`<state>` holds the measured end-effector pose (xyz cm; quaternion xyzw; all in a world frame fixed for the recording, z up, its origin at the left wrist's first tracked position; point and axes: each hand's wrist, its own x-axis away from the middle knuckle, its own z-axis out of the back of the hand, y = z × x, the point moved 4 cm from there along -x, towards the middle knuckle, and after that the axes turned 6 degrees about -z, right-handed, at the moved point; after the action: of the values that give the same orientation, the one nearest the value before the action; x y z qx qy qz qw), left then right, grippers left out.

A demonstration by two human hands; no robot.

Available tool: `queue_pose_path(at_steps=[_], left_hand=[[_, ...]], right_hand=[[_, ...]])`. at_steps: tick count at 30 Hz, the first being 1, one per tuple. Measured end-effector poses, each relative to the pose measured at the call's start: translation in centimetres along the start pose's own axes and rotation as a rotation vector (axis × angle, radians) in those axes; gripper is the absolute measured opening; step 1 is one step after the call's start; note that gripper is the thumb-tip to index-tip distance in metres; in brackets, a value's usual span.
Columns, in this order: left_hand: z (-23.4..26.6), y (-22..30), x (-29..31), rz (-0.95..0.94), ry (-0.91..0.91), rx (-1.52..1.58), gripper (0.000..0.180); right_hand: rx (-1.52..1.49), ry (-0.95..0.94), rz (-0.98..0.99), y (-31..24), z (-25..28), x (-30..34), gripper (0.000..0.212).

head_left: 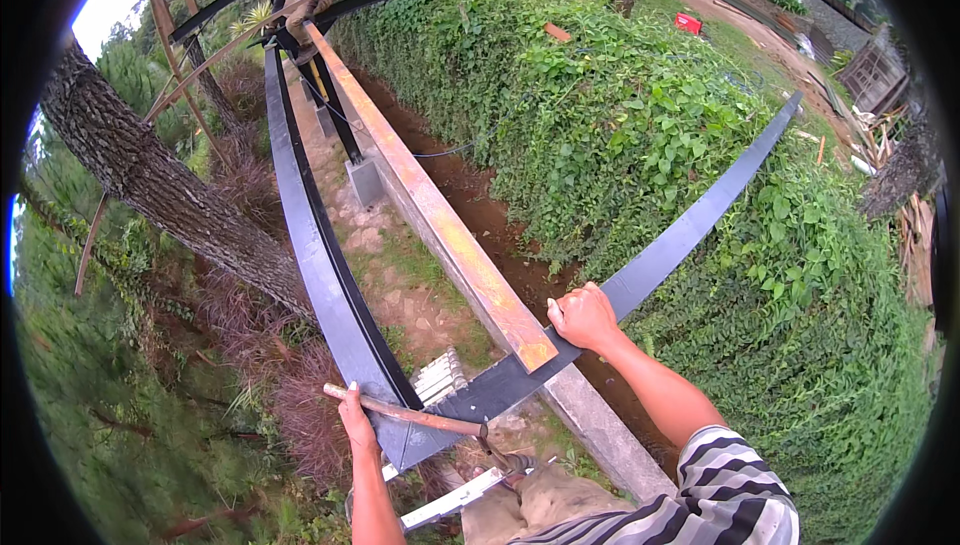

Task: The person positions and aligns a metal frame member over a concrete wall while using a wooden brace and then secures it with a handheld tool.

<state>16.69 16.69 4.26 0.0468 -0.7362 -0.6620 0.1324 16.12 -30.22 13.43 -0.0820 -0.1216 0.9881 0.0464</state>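
In the head view, the left hand (358, 423) is closed around a brown wooden-handled hammer (420, 414), whose dark end sticks out to the right, and the right hand (585, 318) is curled over a long flat dark-grey metal beam (690, 222), just beside a rusty orange metal bar (430, 206).

Right arm (665, 393) reaches out, right hand (584, 319) curled — left hand (358, 423) grips lower down, its forearm (378, 500) nearly upright.
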Motion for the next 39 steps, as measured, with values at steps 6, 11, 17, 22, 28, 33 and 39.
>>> queue_pose_path(at_steps=[6,11,17,22,28,33,39], left_hand=[[-0.4,0.1,-0.1,-0.04,0.041,-0.04,0.041],[-0.4,0.2,-0.4,-0.086,0.022,-0.087,0.041],[1.0,-0.2,-0.6,-0.06,0.013,-0.069,0.042],[-1.0,1.5,0.5,0.133,-0.037,-0.005,0.046],[3.1,-0.6,0.1,0.091,0.112,-0.149,0.046],[-1.4,1.3,0.0,0.09,0.054,-0.109,0.048],[-1.1,1.0,-0.3,0.067,0.08,-0.102,0.042]], right_hand=[[-0.009,-0.001,0.003,0.6,0.0,0.2,0.053],[-0.011,-0.025,0.008,1.0,0.5,0.1,0.053],[-0.016,-0.051,0.024,-0.2,0.6,-0.3,0.054],[0.014,-0.041,-0.005,1.0,0.6,0.1,0.051],[-0.032,-0.064,0.009,-1.8,-0.7,-0.7,0.049],[-0.025,-0.012,-0.024,0.8,-0.4,-0.3,0.051],[-0.022,-0.022,-0.059,0.7,-0.5,-0.4,0.05]])
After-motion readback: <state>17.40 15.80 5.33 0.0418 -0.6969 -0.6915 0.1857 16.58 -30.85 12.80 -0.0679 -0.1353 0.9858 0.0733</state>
